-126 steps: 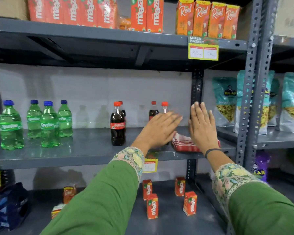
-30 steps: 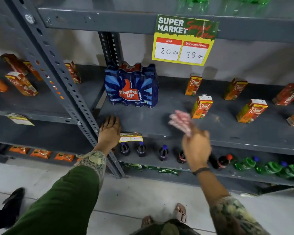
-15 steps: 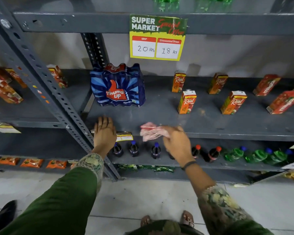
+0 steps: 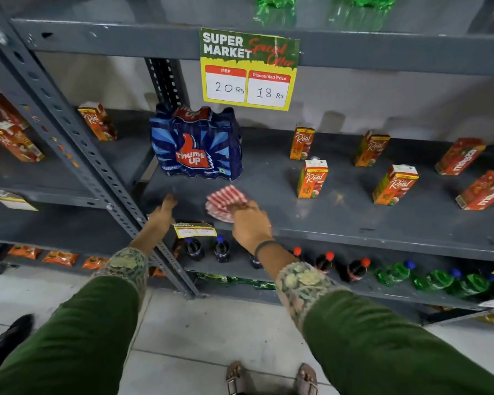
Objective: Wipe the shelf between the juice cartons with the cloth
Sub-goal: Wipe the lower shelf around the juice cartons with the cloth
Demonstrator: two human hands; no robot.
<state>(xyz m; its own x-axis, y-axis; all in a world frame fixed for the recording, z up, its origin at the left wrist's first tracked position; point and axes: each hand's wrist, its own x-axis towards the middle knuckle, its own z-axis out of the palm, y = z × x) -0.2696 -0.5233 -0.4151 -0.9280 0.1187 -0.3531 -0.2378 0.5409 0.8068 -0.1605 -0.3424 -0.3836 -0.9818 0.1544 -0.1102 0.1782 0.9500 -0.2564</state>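
Red-and-white striped cloth (image 4: 225, 202) down flat on the grey shelf (image 4: 354, 220), near the front edge, just in front of the blue Thums Up pack (image 4: 196, 143) and well left of the nearest Real juice carton (image 4: 312, 178). Right hand (image 4: 250, 223) is on it, fingers curled over the cloth's near edge, gripping it. Left hand (image 4: 163, 213) rests at the shelf's front lip beside the slotted upright (image 4: 103, 178), fingers stretched out, holding nothing. More cartons (image 4: 395, 184) stand scattered off to the right.
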